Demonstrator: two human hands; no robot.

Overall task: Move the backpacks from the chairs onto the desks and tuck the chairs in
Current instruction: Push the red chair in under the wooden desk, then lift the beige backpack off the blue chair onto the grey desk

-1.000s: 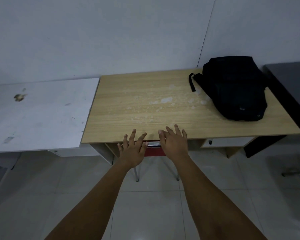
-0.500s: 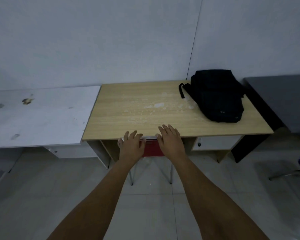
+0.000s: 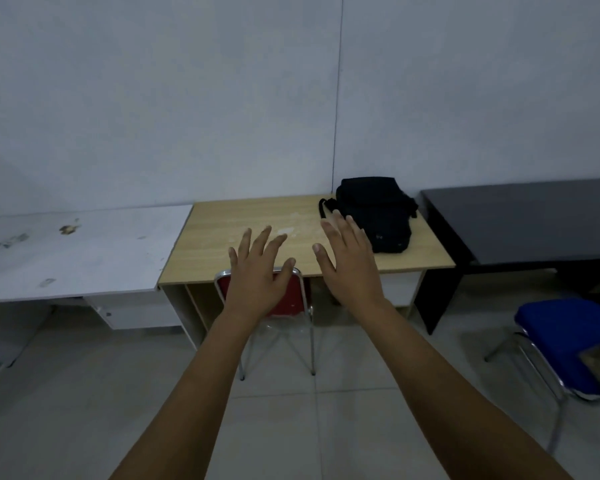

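A black backpack [image 3: 378, 213] lies on the right end of the wooden desk [image 3: 243, 237]. Under that desk's front edge stands a red chair [image 3: 293, 299] with a chrome frame, only its backrest and rear legs showing. My left hand [image 3: 260, 271] and my right hand [image 3: 347, 265] are held up in front of me, fingers spread, palms away, holding nothing. In the picture they overlap the desk and the chair back, and whether they touch the chair cannot be told. At the right, in front of the black desk [image 3: 520, 223], stands a blue chair [image 3: 568, 341], pulled out.
A stained white desk [image 3: 77, 251] adjoins the wooden desk on the left. A bare wall runs behind all three desks. The floor is pale tile. A blurred object sits at the right edge by the blue chair.
The view has backed away from the desk. My hands have lifted from the red chair's backrest and now hover spread. The blue chair has come into view at the right.
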